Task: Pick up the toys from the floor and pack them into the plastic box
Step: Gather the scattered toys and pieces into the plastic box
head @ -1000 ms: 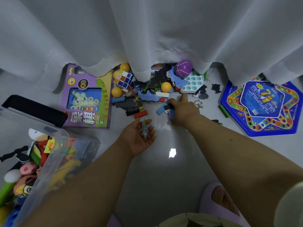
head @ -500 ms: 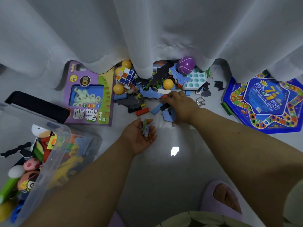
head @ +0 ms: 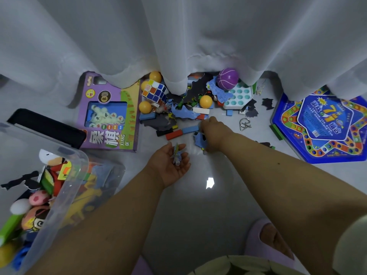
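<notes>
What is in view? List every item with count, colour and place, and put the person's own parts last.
plastic box: one, clear, bottom left, holding plush and plastic toys
chess set box: one, purple, on the floor left of the pile
puzzle cube: one, multicoloured, at the curtain hem
small balls: four visible, yellow-orange, in the pile
purple ball: one, on the pop tray
pop tray: one, white with teal cups, right of the pile
blocks and puzzle pieces: many, blue, red, black, white, in the pile
metal ring puzzle: one, silver, right of the pile
board game: one, blue, far right
curtain: white, above
left hand: palm up, cupping a die and a small toy
right hand: gripping blue pieces
</notes>
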Demonstrator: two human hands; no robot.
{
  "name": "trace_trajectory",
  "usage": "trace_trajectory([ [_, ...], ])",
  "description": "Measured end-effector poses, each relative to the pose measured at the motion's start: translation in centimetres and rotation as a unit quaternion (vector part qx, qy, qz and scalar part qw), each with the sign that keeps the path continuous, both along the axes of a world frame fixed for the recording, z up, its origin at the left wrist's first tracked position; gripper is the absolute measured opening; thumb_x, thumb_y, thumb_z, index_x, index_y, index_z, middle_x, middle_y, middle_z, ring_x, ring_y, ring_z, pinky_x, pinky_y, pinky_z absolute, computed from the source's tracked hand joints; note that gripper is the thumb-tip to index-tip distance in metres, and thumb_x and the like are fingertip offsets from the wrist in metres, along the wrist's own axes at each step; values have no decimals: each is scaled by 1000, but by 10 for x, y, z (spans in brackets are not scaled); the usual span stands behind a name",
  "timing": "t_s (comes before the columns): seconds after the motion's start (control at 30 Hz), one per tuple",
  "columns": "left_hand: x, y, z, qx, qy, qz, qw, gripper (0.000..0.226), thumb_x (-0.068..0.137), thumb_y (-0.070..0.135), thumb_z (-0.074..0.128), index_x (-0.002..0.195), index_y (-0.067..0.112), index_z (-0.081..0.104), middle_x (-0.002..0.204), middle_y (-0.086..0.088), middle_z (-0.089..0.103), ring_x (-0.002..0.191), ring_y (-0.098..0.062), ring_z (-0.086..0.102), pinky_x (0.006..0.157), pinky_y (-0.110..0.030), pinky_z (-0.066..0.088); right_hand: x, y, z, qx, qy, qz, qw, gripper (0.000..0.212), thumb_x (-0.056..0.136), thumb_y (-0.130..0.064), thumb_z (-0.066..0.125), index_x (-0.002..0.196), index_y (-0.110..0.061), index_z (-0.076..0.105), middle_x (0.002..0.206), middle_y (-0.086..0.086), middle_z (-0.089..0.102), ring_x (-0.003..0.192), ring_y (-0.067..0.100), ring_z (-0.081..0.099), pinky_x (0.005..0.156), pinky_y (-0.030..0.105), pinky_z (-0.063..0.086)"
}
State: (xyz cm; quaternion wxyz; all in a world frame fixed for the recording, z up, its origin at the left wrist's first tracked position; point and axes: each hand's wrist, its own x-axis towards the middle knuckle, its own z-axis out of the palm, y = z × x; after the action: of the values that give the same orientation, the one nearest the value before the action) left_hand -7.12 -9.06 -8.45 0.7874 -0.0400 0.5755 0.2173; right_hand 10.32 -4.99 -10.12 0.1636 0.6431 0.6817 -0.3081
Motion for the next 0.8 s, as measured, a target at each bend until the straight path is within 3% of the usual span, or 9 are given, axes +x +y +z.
trace_trajectory([
  [0.13, -3, 0, 2, 2, 3, 3, 1000, 45, 100, 42, 33, 95, 11, 65, 79, -7, 59, 68, -17, 56, 65, -29, 50, -5, -4, 0, 16, -10, -8, 1000, 67, 80, -19, 70, 136, -8, 35, 130, 18, 37, 112, 35, 48, 89, 37, 45],
  [0.3, -5, -2, 11, 8, 7, 13, 1000, 44, 100, 41, 34, 93, 10, 65, 78, -8, 58, 66, -18, 54, 65, -31, 49, -8, -10, 6, 41, 9, -3, 999, 58, 82, -20, 67, 132, -12, 39, 122, 14, 53, 108, 32, 54, 84, 35, 44],
  [0.47, -9, -6, 23, 22, 12, 20, 999, 44, 100, 41, 34, 92, 10, 64, 77, -8, 57, 65, -18, 54, 62, -28, 51, -7, -28, 6, 35, 17, -19, 999, 48, 74, -27, 75, 113, -11, 52, 109, 11, 58, 98, 26, 57, 74, 28, 40],
  [0.63, -16, -14, 33, 31, 13, 28, 999, 44, 101, 40, 34, 93, 10, 64, 76, -8, 57, 64, -18, 54, 58, -25, 53, -3, -37, 8, 6, 67, -128, 989, 44, 71, -31, 78, 103, -9, 58, 92, 5, 52, 85, 19, 49, 72, 26, 38],
  [0.7, -19, -18, 39, 39, 13, 30, 999, 44, 101, 39, 34, 92, 10, 65, 77, -9, 57, 65, -18, 54, 64, -28, 51, 1, -39, 9, 3, 123, -239, 963, 34, 70, -28, 77, 92, -9, 60, 85, 7, 52, 79, 19, 49, 70, 29, 43],
  [0.8, -21, -22, 51, 58, 12, 37, 998, 44, 101, 39, 35, 89, 9, 65, 78, -9, 56, 66, -19, 53, 67, -32, 47, 0, -41, 20, -15, 280, -424, 861, 29, 69, -14, 78, 80, -9, 52, 73, 8, 52, 69, 24, 54, 79, 46, 57],
])
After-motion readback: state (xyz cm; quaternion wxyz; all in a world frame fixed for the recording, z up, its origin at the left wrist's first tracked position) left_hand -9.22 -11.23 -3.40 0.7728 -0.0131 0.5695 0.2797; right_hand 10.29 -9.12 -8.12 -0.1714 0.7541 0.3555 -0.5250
